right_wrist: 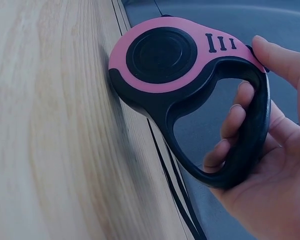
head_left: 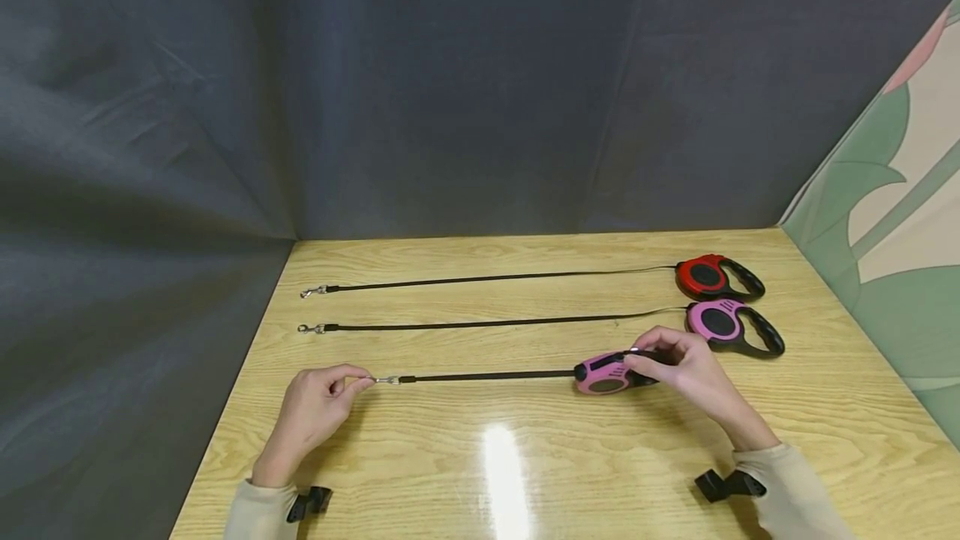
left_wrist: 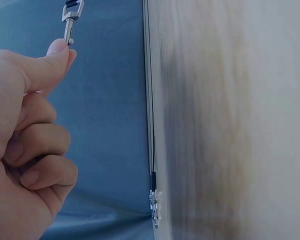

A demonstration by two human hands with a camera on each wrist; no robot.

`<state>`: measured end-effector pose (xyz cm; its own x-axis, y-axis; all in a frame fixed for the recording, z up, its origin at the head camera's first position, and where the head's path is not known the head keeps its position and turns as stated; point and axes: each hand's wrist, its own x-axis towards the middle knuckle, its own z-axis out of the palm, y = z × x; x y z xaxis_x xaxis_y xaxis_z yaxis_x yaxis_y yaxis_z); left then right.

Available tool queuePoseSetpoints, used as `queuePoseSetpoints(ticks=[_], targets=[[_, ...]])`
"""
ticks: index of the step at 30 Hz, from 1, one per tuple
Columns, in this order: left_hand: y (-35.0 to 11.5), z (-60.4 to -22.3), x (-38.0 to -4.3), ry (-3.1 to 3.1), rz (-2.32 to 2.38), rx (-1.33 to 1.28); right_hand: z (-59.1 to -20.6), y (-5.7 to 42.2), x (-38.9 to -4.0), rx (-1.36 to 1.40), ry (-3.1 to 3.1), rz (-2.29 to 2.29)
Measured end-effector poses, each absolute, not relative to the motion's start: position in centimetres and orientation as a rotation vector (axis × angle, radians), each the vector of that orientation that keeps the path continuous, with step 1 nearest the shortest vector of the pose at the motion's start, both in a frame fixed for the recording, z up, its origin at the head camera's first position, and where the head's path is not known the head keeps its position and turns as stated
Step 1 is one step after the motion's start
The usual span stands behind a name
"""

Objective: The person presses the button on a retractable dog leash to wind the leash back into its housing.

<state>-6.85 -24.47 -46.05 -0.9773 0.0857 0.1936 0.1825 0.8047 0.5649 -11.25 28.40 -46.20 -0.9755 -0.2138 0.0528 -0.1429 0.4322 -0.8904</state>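
and here you are with both hands at work across the wooden tabletop (head_left: 420, 457), one held pink leash (head_left: 592, 375) strung between them! your left hand (head_left: 313, 407) has thumb and forefinger in a fine pinch on the silver clip (head_left: 387, 380), right at its tip, and the left wrist view shows the other three fingers tucked toward your palm, the clip up off the wood. from there the black strap (head_left: 487, 376) runs straight across to the case on your right. over on that side your right hand (head_left: 693, 369) is holding the black handle (right_wrist: 253, 125), fingers curled through the loop, thumb up at the top of the grip; whether the case brushes the wood, you can't tell from here. lovely look at the round black disc (right_wrist: 161, 55) on the pink side, three dark bone shapes beside it!

just beyond your leash lies the rear pink leash (head_left: 718, 323), flat, its strap stretched leftward to its own clip (head_left: 310, 328). behind that, the red leash (head_left: 703, 276) lies almost parallel, clip (head_left: 315, 292) also at the left, the two cases close together. dark cloth (head_left: 465, 107) stands at the back and left, leafy patterned cloth (head_left: 885, 215) at the right, and a bright glare streaks the wood between your forearms.
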Motion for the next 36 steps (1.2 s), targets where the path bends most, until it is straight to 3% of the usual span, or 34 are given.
queuePoseSetpoints(ticks=[36], targets=[[-23.98, -45.88, -6.74, -2.868, -0.946, -0.192, -46.34, 27.53, -11.29, -0.369, 2.571, -1.642]])
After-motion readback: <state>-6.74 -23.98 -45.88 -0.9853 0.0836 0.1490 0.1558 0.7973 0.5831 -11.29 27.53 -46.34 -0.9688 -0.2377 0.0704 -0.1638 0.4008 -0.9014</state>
